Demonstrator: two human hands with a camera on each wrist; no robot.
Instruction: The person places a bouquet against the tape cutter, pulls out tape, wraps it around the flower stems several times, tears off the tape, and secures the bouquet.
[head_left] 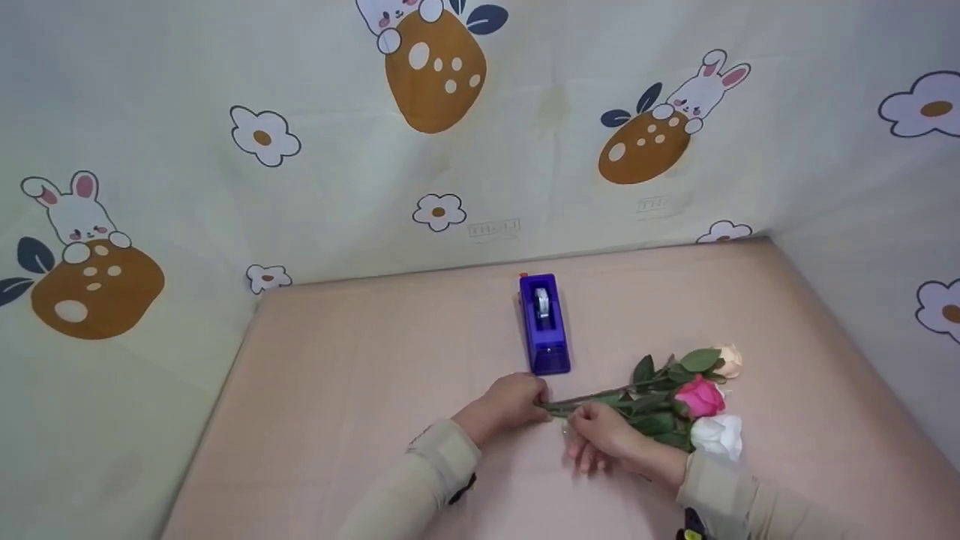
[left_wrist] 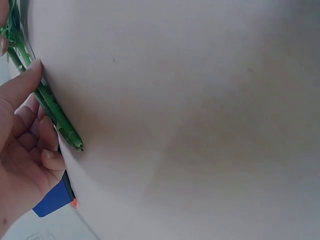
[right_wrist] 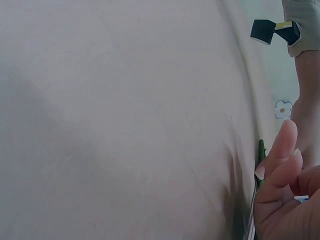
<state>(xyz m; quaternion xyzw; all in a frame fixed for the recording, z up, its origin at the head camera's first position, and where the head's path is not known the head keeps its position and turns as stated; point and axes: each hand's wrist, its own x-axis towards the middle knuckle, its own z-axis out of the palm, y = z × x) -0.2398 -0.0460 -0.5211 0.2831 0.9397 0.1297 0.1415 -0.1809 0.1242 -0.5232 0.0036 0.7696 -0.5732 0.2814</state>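
Observation:
Three artificial roses lie together on the table, a peach rose (head_left: 727, 362), a pink rose (head_left: 701, 397) and a white rose (head_left: 718, 436), blooms to the right. My left hand (head_left: 515, 399) grips their gathered green stems (left_wrist: 57, 112) near the cut ends, thumb and fingers around them. Further up the stems, my right hand (head_left: 606, 433) brings thumb and index finger together, pinching a small clear strip, seemingly tape (head_left: 565, 429), beside the stems. Its other fingers hang loosely curled. A blue tape dispenser (head_left: 535, 322) stands just beyond my left hand.
A pale pink cloth covers the table (head_left: 360, 397). A curtain-like wall (head_left: 337, 195) printed with rabbits and flowers rises along the back and both sides. Leaves (head_left: 660, 424) spread from the stems beside my right forearm.

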